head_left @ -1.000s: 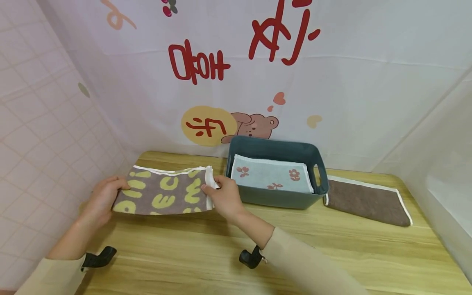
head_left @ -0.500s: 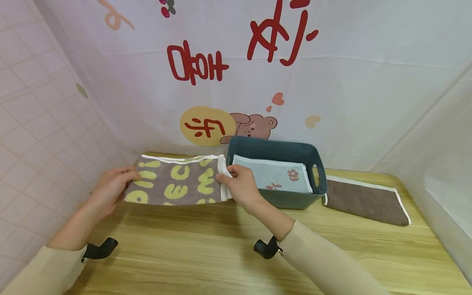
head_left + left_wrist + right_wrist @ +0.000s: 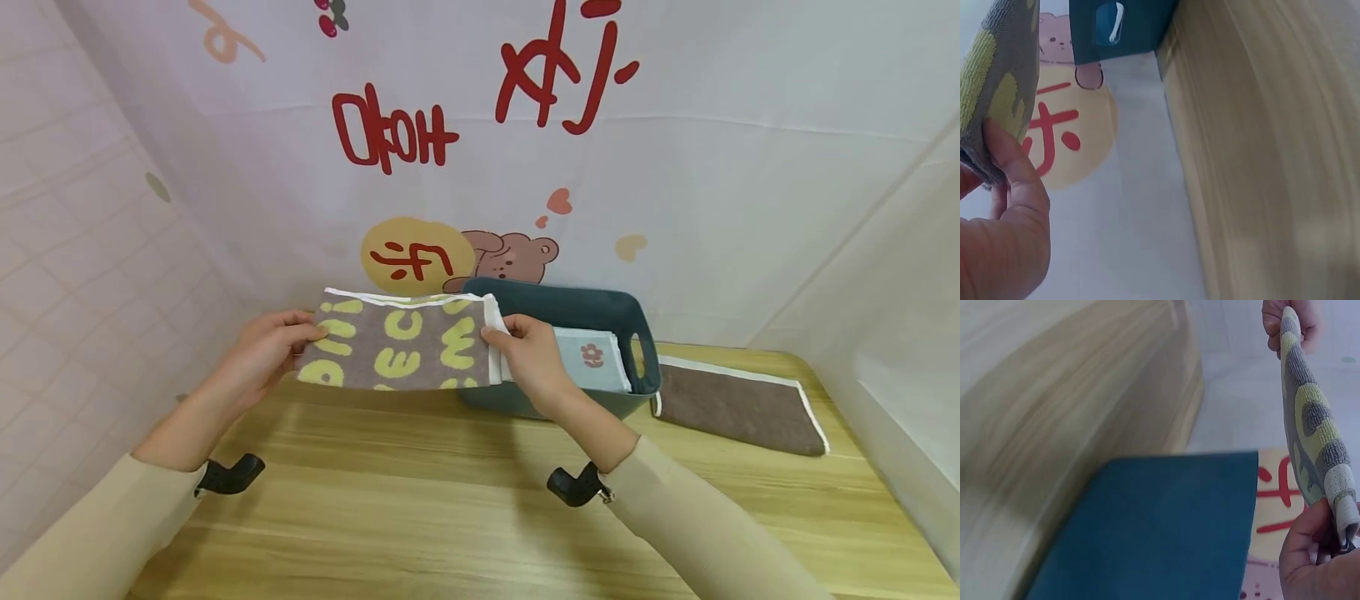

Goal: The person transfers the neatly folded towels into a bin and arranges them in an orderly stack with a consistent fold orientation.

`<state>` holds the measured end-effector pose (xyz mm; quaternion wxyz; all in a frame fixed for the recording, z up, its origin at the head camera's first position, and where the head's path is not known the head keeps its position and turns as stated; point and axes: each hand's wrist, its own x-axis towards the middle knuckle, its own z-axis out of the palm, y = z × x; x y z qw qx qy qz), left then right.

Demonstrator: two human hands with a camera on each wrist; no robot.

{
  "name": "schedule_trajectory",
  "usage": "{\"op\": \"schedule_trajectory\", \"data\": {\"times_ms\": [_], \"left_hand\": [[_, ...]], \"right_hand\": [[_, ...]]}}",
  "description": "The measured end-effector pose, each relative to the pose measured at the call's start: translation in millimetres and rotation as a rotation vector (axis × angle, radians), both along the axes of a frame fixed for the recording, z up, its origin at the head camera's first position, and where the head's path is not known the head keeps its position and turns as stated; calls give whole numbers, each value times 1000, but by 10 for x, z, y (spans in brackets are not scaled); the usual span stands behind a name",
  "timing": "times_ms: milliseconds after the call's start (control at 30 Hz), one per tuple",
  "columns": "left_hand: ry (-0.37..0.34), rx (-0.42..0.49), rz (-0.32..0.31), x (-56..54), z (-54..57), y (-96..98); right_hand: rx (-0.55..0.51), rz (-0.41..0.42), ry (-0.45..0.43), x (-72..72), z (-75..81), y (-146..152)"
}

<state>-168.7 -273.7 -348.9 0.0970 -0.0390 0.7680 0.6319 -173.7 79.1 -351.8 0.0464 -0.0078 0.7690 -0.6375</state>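
Both hands hold a folded grey-brown towel (image 3: pixel 427 346) with yellow lettering and white edging, stretched level between them above the table. My left hand (image 3: pixel 266 354) pinches its left end, thumb on the near face. At the white-banded right end, my right hand (image 3: pixel 536 358) pinches it the same way. In the right wrist view the towel (image 3: pixel 1311 412) shows edge-on, thin and folded in layers. Its right part overlaps a teal bin (image 3: pixel 637 321) in the head view. Inside the bin lies a light-blue folded towel (image 3: pixel 592 358) with a pink flower, its left part hidden.
A plain brown folded towel (image 3: pixel 738 404) with white edges lies right of the bin on the wooden table (image 3: pixel 405 500). Behind stands a white wall covering (image 3: pixel 697 167) with red characters and a bear. A pale tiled-pattern wall (image 3: pixel 67 292) rises at the left.
Both hands have carried the lettered towel rightward and upward, from left of the bin to partly over its left side. More of the light-blue towel is now covered.
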Motion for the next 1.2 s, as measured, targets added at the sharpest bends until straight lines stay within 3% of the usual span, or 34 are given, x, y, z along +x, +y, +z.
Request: {"op": "schedule_trajectory", "data": {"times_ms": [533,867,1200], "left_hand": [[34,60,-85,-265,72,579],[45,59,-124,-374,0,888],[45,-7,-164,-460,17,1146]], "right_hand": [[29,-73,-20,-137,81,576],[138,-94,-8,-149,98,936],[213,-79,39,-152,168,1226]]}}
